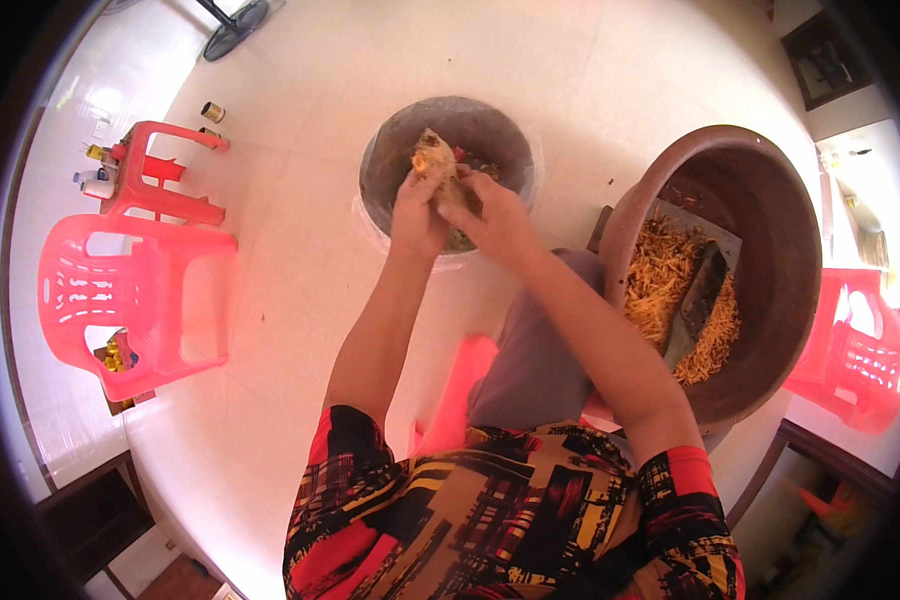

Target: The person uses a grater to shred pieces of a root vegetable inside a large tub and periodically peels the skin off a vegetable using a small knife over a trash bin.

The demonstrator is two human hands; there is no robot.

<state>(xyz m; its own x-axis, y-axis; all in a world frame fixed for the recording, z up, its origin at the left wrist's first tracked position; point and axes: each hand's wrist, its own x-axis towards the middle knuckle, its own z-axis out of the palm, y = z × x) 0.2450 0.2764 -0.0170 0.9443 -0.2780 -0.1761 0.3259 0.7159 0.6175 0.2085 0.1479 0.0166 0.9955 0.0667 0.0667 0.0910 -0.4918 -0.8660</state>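
Both my hands are raised over a round grey bin (375, 180) lined with clear plastic. Between them is a tan, rough-skinned piece with an orange patch (432, 160); its exact kind I cannot make out. My left hand (417, 215) is wrapped round its left side. My right hand (492, 208) has its fingers bent against the lower right side. The piece's lower part is hidden by my fingers. Below, in the bin, lie dark and greenish scraps (480, 168).
To my right stands a large brown tub (770, 210) with yellow-orange shreds (660, 265), a grey board (715, 225) and a dark, flat blade-like tool (705, 285). A pink chair (135, 290) and red stool (165, 205) stand left; another pink chair (855, 350) is right.
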